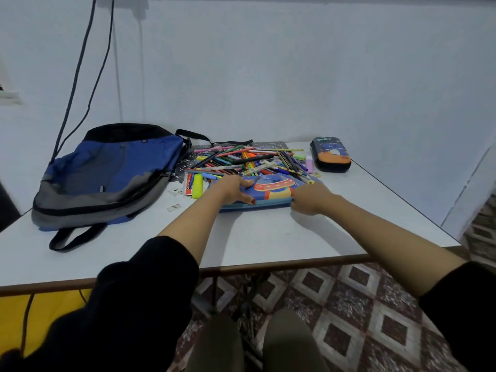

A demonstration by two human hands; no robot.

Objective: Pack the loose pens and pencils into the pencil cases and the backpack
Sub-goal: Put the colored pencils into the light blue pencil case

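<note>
The person sits at the white counter point(268, 237) with both bare forearms stretched out from black sleeves onto the blue pencil case point(271, 187), the one with the flying saucer printed on its lid. It lies closed and flat near the middle of the counter, just in front of the heap of loose pens and pencils point(241, 159). The left grip point(233, 190) lies open on the left end of the lid, fingers spread flat and the thumb laid along the near edge. The right grip point(308, 197) is curled tight against the case's right end, fingers tucked under at the edge as if pinching it; from here I cannot tell exactly what they have hold of there. Some pens at the front of the heap touch the far side of the case. A yellow highlighter point(197, 185) lies just left of it. The second pencil case point(331, 154), dark with an orange patch, sits closed by the far right corner. The blue and grey backpack point(107, 173) lies flat at the left, beside the heap.
</note>
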